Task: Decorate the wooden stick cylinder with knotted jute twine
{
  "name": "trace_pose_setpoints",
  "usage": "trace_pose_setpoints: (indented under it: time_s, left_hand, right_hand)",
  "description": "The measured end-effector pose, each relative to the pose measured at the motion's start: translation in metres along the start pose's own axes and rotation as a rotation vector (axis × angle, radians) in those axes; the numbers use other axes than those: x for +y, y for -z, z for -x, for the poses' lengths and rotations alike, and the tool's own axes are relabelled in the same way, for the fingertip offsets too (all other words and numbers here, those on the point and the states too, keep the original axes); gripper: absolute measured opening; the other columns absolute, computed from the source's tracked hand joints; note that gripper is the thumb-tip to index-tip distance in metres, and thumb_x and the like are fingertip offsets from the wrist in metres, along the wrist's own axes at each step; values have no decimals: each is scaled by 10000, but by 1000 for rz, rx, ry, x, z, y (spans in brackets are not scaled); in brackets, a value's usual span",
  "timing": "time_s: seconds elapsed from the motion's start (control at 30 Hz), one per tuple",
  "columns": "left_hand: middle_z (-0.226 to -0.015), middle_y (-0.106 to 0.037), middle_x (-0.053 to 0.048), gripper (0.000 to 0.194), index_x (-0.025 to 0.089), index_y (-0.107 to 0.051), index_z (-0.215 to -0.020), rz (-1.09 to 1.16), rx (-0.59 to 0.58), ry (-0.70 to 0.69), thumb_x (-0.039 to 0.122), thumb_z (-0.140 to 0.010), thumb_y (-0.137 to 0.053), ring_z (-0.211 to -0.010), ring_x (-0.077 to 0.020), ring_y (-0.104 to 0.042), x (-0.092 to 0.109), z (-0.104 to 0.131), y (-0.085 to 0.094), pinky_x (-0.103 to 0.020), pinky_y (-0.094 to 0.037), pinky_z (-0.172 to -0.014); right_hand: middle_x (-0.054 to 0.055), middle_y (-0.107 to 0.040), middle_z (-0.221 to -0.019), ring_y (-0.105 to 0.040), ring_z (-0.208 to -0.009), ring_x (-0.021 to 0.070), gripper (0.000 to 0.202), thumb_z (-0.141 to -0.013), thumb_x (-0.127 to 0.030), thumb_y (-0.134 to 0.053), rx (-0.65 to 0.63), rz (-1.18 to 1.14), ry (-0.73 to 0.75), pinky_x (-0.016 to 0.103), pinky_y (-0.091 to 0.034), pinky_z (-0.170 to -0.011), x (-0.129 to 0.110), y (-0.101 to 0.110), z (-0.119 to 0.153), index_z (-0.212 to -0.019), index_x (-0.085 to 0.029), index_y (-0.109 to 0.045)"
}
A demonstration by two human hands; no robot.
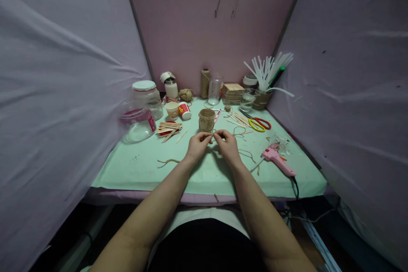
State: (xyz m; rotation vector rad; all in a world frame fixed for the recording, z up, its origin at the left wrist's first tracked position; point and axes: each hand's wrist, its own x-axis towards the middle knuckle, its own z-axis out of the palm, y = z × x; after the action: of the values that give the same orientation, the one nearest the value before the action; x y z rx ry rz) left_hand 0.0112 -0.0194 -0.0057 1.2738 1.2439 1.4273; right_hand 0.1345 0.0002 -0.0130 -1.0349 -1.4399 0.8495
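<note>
Both of my hands meet just in front of a twine-wrapped cup [207,120] that stands upright mid-table. My left hand [199,143] is closed, thumb and forefinger pinched together. Close beside it, my right hand [225,142] pinches the same way. A thin piece of twine [213,131] shows at the fingertips of both hands; most of it is hidden by the fingers. To the right of my right hand, a loose loop of twine [239,131] lies on the table. Another short piece of twine [168,161] rests left of my left forearm.
A pink glue gun [278,159] with a cord lies at right, near scissors [259,124]. Wooden sticks [169,131], paper cups [172,110] and clear jars [137,129] stand left. Along the back are a twine spool [205,83], coasters [232,93] and a pot of glue sticks [262,100].
</note>
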Motion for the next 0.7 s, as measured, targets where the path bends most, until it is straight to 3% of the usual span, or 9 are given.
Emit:
trace_pose_setpoints:
  time_s: [0.7]
  left_hand:
    - [-661,-664,-40,222,144,-728,-763,-178,-34,-71,327,-726,-607,-653,-151,-571,0,3,1,-266,-432,-643]
  right_hand:
    - [22,-655,-772,-591,-752,175,171,-765,-348,-574,0,-82,-4,321,-458,-753,0,0,0,-783,-186,-625]
